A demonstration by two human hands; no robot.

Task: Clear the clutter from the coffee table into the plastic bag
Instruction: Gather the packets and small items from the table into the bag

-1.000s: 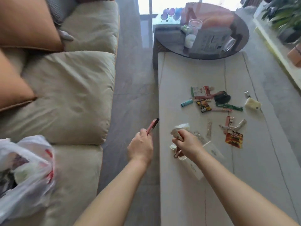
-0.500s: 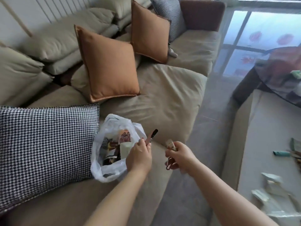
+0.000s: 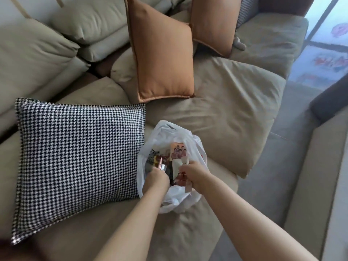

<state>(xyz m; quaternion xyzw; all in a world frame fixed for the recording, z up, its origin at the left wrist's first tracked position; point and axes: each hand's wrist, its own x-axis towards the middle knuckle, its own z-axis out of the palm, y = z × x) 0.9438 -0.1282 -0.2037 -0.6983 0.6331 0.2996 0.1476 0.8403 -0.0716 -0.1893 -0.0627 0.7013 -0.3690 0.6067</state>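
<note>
Now both hands sit over the open plastic bag [image 3: 195, 147] on the sofa [image 3: 226, 110]: left hand [image 3: 156, 180] grips a slim pink stick [image 3: 160, 165], right hand [image 3: 192, 173] pinches small wrappers [image 3: 185, 161]

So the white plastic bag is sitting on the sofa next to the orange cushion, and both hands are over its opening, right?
Not quite. In the head view the plastic bag sits on the sofa beside the black-and-white checked cushion, not the orange cushion, which stands further back. Both the left hand and the right hand are over its opening.
</note>
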